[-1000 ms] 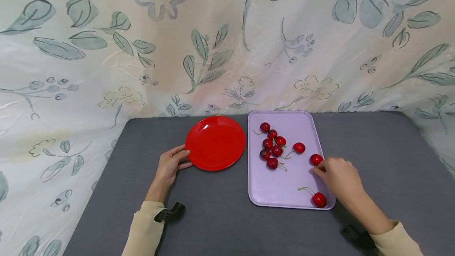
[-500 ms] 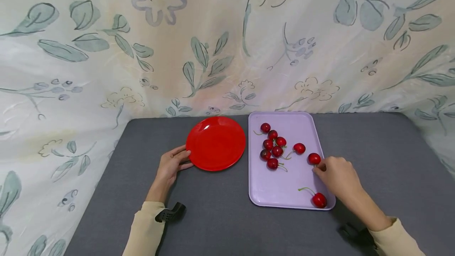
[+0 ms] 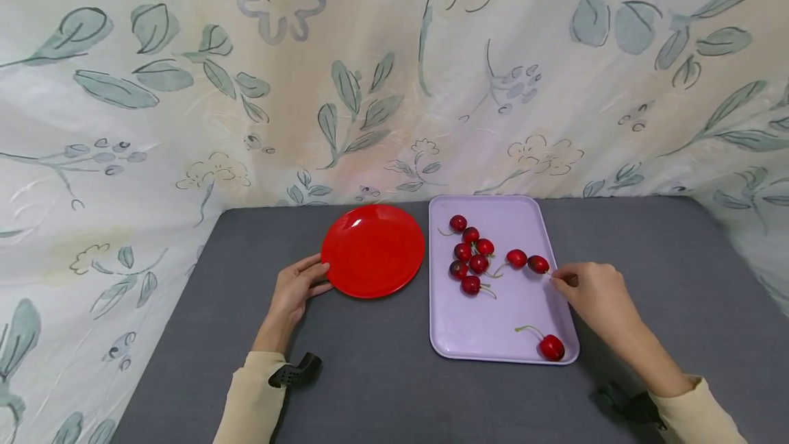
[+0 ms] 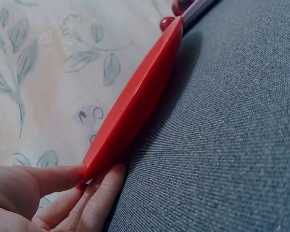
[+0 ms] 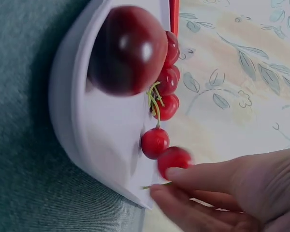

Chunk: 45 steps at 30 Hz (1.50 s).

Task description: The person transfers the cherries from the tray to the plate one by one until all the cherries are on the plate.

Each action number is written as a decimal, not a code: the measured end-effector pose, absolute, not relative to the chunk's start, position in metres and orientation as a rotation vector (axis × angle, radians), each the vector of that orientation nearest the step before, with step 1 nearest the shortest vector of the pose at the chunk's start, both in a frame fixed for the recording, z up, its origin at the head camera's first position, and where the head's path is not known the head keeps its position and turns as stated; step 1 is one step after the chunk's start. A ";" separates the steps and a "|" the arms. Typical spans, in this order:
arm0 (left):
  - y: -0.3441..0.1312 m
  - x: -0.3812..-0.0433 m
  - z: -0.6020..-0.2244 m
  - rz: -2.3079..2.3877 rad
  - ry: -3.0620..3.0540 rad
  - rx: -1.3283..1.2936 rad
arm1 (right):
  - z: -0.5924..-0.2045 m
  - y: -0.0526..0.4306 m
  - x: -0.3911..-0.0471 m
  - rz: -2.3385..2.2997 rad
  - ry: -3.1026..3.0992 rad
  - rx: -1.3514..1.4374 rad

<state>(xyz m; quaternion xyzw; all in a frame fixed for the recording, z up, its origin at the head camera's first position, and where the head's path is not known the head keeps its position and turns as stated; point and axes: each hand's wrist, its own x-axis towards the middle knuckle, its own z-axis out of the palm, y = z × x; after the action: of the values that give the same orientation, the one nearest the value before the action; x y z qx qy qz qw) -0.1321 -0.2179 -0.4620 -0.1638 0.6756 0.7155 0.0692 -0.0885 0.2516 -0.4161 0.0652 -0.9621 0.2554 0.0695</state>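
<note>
A red plate (image 3: 372, 252) lies on the grey table, and my left hand (image 3: 297, 288) holds its left rim. In the left wrist view the thumb (image 4: 63, 178) rests on the rim while fingers (image 4: 104, 198) lie beneath it. Over the right edge of the lilac tray (image 3: 487, 327), my right hand (image 3: 594, 293) pinches a cherry (image 3: 538, 264) by its stem. That cherry appears just beside another cherry (image 3: 516, 258) with a stem. In the right wrist view the held cherry (image 5: 174, 162) is at the thumb tip (image 5: 176, 174), slightly blurred.
Several cherries (image 3: 478, 264) cluster in the tray's upper left part. One cherry (image 3: 551, 348) lies alone in the near right corner, its green stem pointing left. A floral cloth (image 3: 370, 88) hangs behind the table (image 3: 382, 375). The tray stands close to the plate's right side.
The pinched cherry has moved away from me and slightly left, close to its neighbour. My right hand has shifted a little up and right. The left hand keeps holding the plate.
</note>
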 end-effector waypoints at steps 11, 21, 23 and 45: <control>-0.217 -0.133 -0.461 2.143 2.039 -0.483 | -0.407 0.246 -0.102 1.019 -2.740 0.245; -0.223 -0.132 -0.459 2.139 2.036 -0.470 | -0.388 0.219 -0.123 1.661 -2.803 0.161; -0.223 -0.132 -0.458 2.145 2.031 -0.464 | -0.386 0.214 -0.127 1.707 -2.803 0.161; -0.222 -0.132 -0.459 2.173 1.991 -0.452 | -0.376 0.149 -0.175 2.064 -2.777 0.164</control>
<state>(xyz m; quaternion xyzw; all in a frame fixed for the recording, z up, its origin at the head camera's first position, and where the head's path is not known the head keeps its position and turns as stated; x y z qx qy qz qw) -0.1320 -0.2220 -0.4589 -0.1513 0.6657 0.7264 0.0797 -0.1745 0.1487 -0.3759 0.0467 -0.7913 0.5881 -0.1603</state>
